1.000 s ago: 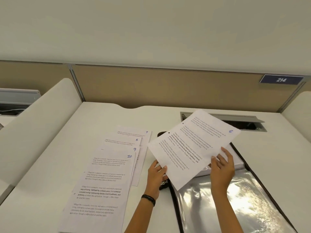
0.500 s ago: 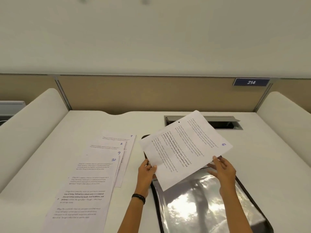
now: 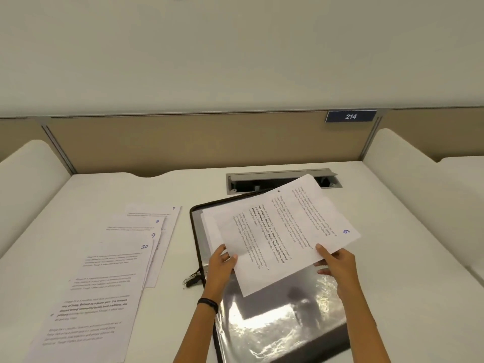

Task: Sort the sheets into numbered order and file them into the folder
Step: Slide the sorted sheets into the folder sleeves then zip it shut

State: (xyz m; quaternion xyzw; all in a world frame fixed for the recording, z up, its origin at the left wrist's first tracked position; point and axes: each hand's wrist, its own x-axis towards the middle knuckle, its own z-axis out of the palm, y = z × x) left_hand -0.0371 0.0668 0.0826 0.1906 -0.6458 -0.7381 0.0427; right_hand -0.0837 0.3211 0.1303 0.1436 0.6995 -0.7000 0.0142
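**A:** Sheet 6 (image 3: 282,231) hangs over the open folder (image 3: 193,231), our left hand (image 3: 221,265) and right hand (image 3: 337,265) each pinching its near edge.

**B:** Filing, we reckon. Next we need it squared to the sleeve (image 3: 282,326) mouth.

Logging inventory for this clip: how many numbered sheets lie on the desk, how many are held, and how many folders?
Sheets on the desk: sheet 7, sheet 8, sheet 9, sheet 10: 4
Held by left hand and right hand, sheet 6: 1
Open folder: 1
Total: 6
Sheets inside the folder: cannot count.
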